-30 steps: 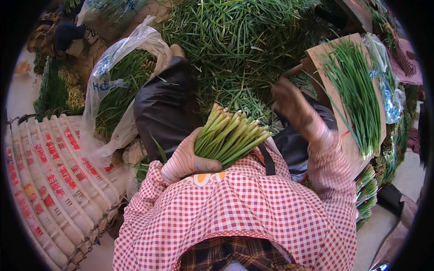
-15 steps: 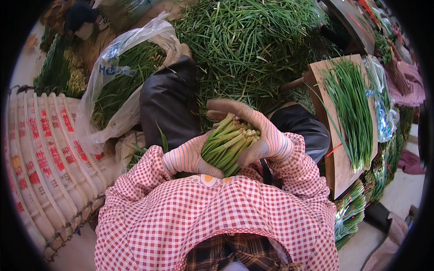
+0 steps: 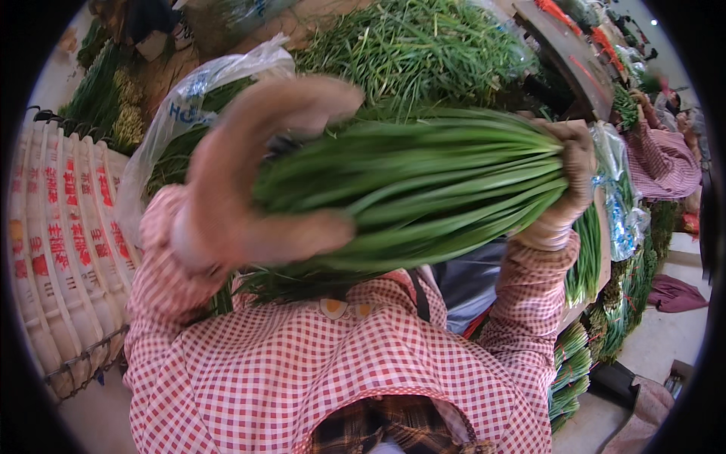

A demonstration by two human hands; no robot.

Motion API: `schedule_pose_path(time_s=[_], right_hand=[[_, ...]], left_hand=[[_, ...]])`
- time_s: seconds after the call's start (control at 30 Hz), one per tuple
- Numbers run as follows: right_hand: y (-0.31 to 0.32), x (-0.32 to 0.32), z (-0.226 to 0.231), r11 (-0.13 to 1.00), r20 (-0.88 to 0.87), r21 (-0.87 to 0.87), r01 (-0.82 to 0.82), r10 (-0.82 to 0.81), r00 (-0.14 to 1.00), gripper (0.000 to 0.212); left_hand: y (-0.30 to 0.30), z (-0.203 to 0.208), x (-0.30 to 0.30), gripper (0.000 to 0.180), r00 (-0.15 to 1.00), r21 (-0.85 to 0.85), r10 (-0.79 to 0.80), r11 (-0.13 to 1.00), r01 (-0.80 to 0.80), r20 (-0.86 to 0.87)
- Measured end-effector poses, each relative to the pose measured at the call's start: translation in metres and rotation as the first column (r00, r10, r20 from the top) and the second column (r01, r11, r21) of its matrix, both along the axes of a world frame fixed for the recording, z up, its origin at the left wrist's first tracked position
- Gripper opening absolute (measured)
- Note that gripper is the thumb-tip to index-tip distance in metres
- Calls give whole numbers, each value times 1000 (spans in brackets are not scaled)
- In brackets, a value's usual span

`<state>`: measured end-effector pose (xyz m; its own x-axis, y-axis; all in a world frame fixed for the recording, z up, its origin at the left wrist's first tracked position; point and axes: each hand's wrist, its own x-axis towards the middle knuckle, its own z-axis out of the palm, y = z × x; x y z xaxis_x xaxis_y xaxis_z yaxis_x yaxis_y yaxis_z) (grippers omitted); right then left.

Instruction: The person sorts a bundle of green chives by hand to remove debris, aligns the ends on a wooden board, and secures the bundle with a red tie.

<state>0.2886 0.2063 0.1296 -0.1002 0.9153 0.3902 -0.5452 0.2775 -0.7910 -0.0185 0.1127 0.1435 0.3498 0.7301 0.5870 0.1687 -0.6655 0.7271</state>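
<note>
head view: the thick bundle of long, flat green leaves [image 3: 423, 189] is up in front of the chest, lying nearly crosswise, gathered end at right, leaf tips fanned left. change: half a second ago both hands cupped its stalk ends low by the lap; now it's swung sideways and looks raised, so one hand alone has the gathered end.

gloved right hand [image 3: 571, 163]: grip closed around that end. gloved left hand [image 3: 219, 193]: grip wide, thumb and fingers spread either side of the leaf mass, motion-blurred; contact can't be told.

edges: red-and-white checked smock [image 3: 340, 363] sits just below the leaves, tight. beyond them, big loose heap of green leaves [image 3: 416, 57]. right hand is near the flat tan board [image 3: 603, 238], which carries straight green stalks [image 3: 584, 257]; clear plastic bag with blue print [image 3: 620, 200] just past it. left hand is near the translucent white plastic bag [image 3: 162, 121], with the off-white, ribbed, red-printed container [image 3: 68, 250] farther left. room to move looks better upward than sideways or toward the body.
</note>
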Motion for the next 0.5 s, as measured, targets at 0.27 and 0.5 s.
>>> schedule_pose_path(time_s=[0.27,0.5], right_hand=[[106,-15,-28,886,307,75,457,-457,835,21],[43,-58,-29,700,367,451,553,-711,600,15]], left_hand=[[-28,-39,91,49,755,-793,-573,275,544,319],[51,-116,151,105,179,-204,139,191,960,974]])
